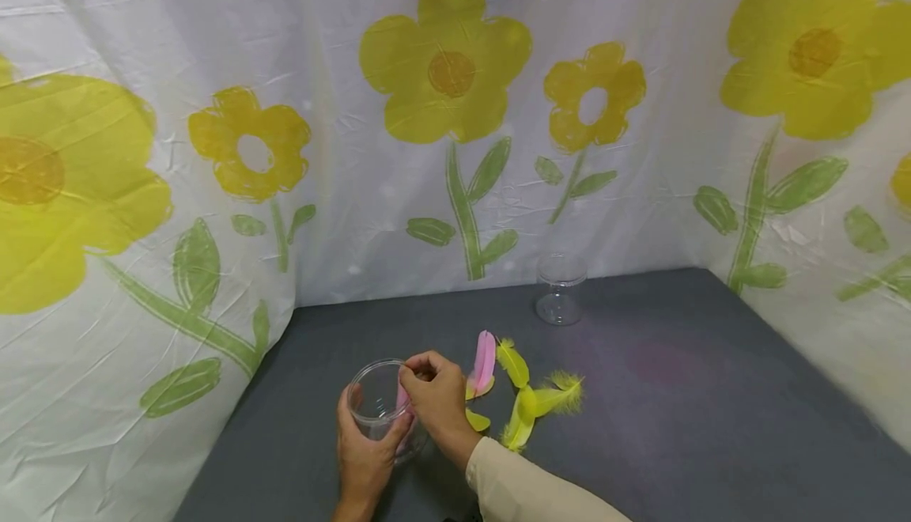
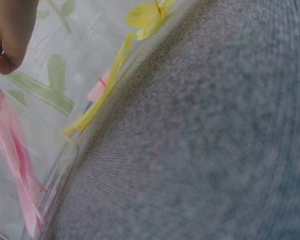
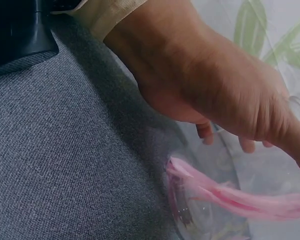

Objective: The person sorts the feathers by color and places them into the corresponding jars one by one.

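Observation:
My left hand grips a clear plastic jar from its near left side, thumb across the front. The jar is tilted, its open mouth facing up. At the rim, my right hand pinches the upper end of a pink feather; the fingertips partly hide that end. In the right wrist view, the pink feather runs down inside the jar wall to the base. The left wrist view also shows this pink feather through the clear side, below the right hand.
Right of the jar, another pink feather and several yellow feathers lie on the dark grey table. A second clear jar stands at the back edge. Behind hangs a white curtain with yellow flowers.

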Action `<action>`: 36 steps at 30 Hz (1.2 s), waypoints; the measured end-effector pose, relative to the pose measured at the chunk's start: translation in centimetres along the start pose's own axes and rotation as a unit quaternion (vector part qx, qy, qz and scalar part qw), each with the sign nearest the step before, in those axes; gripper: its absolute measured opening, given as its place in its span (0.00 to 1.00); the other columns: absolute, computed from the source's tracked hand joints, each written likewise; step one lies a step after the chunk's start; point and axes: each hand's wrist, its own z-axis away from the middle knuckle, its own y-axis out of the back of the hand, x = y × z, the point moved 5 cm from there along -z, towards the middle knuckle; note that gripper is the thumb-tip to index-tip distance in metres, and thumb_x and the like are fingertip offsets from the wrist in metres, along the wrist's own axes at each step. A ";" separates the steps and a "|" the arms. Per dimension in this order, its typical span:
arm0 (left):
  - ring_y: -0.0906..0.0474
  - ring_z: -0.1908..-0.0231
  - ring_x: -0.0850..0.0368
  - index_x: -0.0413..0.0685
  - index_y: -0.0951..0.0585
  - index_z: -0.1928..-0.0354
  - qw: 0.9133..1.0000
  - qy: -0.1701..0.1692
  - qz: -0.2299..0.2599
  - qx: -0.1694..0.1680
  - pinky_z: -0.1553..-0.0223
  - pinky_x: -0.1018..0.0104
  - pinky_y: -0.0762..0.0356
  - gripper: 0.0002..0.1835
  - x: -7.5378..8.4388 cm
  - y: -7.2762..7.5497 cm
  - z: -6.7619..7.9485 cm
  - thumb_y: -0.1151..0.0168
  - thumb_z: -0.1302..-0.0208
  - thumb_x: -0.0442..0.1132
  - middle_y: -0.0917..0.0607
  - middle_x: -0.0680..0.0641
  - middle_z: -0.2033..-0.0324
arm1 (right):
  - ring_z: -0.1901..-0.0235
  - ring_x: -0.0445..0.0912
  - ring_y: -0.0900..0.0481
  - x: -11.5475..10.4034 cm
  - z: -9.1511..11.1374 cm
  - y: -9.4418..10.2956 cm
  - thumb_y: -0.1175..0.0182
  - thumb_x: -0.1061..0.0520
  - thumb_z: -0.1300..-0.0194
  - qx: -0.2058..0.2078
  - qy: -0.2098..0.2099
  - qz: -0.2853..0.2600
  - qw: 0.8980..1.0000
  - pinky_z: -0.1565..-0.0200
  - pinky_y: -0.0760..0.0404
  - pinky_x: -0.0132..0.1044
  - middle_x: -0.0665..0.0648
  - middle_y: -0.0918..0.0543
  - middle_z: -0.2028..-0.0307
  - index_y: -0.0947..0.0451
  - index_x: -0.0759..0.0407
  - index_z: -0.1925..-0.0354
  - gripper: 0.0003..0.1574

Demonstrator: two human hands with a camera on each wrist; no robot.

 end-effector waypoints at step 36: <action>0.36 0.39 0.42 0.44 0.40 0.30 1.000 -0.001 -0.009 0.016 0.42 0.43 0.43 0.57 -0.4 0.0 0.0 0.17 0.62 0.46 0.31 0.38 0.38 | 0.64 0.49 0.22 3.2 -14.2 10.8 0.32 0.59 0.41 0.040 -0.028 0.025 0.999 0.62 0.24 0.37 0.58 0.18 0.64 0.18 0.64 0.60 0.12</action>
